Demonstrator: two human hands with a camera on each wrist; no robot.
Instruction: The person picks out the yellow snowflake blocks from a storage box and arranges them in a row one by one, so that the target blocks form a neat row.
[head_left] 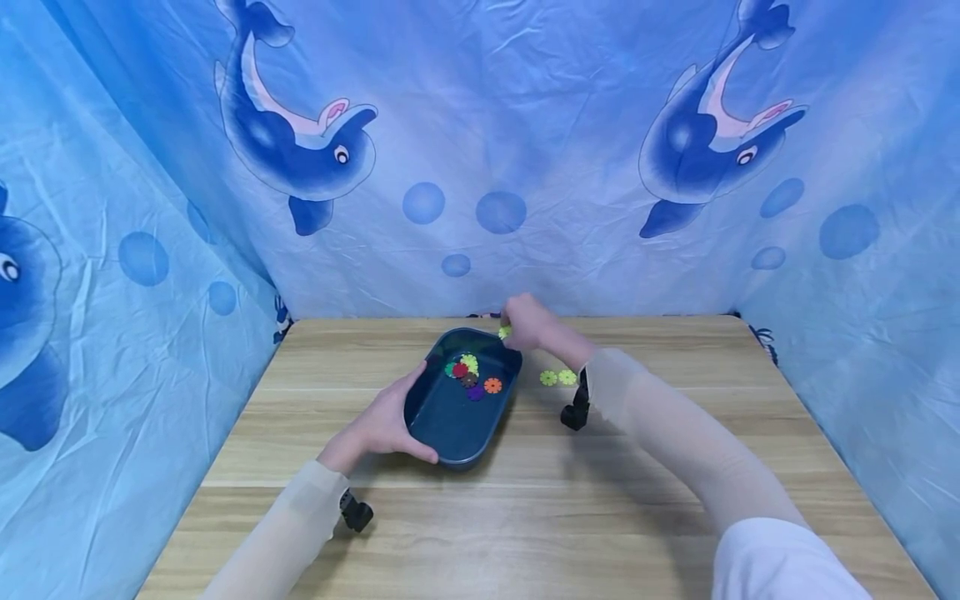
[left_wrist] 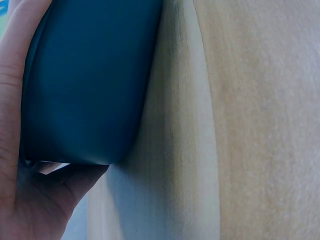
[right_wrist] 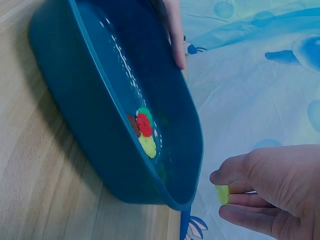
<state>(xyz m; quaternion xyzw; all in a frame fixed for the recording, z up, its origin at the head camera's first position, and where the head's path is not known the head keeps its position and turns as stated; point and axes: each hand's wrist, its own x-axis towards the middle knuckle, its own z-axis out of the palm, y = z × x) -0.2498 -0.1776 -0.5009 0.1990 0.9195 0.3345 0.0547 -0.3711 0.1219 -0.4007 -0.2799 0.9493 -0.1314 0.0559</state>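
Observation:
My left hand (head_left: pixel 386 419) grips the near left side of a dark blue plastic bin (head_left: pixel 459 425), thumb along the rim. In the left wrist view the bin's outer wall (left_wrist: pixel 90 85) fills the space beside the fingers. My right hand (head_left: pixel 528 322) is at the bin's far right corner, pinching a yellow-green flower-shaped disc (right_wrist: pixel 223 194) between thumb and fingers, just outside the rim. Inside the bin lie several similar discs: a red one (right_wrist: pixel 144 125), an orange one (head_left: pixel 492 386), a purple one (head_left: pixel 476 392), and brown, green and yellow ones in a cluster.
Two more yellow-green discs (head_left: pixel 558 377) lie side by side on the wooden table (head_left: pixel 570 517), right of the bin and under the right forearm. A blue dolphin-print curtain (head_left: pixel 480 125) hangs behind the table and along both sides.

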